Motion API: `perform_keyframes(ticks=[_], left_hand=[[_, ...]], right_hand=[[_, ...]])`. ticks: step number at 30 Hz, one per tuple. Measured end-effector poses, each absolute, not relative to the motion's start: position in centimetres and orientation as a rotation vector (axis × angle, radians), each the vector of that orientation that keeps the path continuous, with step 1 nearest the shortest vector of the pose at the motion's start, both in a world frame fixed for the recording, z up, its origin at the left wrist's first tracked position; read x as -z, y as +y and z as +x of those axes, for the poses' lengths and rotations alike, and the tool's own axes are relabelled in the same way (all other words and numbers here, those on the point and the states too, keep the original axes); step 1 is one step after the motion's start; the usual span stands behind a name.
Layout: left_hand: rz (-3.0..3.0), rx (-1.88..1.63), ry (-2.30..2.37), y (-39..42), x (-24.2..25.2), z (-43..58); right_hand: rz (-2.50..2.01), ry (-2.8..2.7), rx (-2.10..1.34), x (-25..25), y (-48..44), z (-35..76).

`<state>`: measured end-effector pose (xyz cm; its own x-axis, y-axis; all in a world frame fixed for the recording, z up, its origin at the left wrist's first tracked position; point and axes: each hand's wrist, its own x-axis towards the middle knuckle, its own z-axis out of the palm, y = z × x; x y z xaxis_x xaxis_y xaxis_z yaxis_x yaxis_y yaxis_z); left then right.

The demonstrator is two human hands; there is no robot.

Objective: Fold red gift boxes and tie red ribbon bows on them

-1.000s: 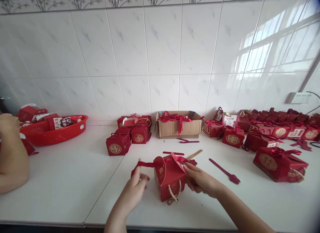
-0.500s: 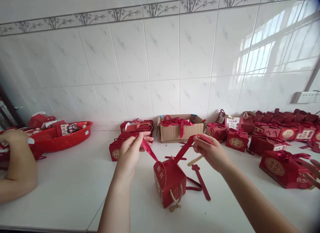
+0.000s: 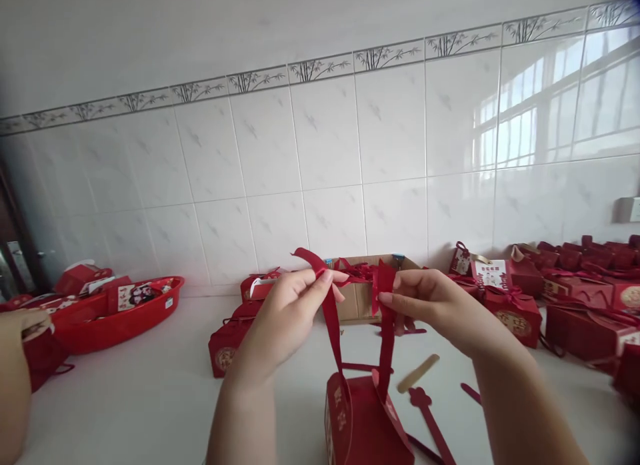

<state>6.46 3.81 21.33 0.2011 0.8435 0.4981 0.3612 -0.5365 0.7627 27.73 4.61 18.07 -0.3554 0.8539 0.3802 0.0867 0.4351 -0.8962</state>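
Note:
A red gift box (image 3: 367, 418) stands on the white table below my hands, its lower part cut off by the picture's edge. A red ribbon (image 3: 332, 325) rises from its top in two lengths. My left hand (image 3: 300, 305) pinches one length between thumb and fingers, with a loose end curling up above the knuckles. The other length is pinched in my right hand (image 3: 417, 302), its end sticking up past the fingertips. Both lengths run fairly taut and nearly upright. Beside the box lie a red strip with a flower-shaped end (image 3: 431, 422) and a gold strip (image 3: 419, 373).
A cardboard carton (image 3: 353, 305) of red ribbons stands behind my hands. At left are a red basin (image 3: 120, 325) with boxes and cards, and another person's arm (image 3: 13, 385). Several finished red boxes (image 3: 513, 315) crowd the right side. Another red box (image 3: 225, 345) sits behind my left forearm.
Both hands have come closer together, drawing the ribbon lengths from a wide spread to nearly parallel. The view has tilted up, so the box sits lower in the picture.

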Motion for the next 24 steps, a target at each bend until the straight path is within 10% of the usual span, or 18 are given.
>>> perform_keyframes(ticks=[24], left_hand=[[1.853,-1.576,0.895,4.3,-19.3,8.4]], right_hand=[[-0.681,-1.302,-0.645,-17.0,4.8,26.7]])
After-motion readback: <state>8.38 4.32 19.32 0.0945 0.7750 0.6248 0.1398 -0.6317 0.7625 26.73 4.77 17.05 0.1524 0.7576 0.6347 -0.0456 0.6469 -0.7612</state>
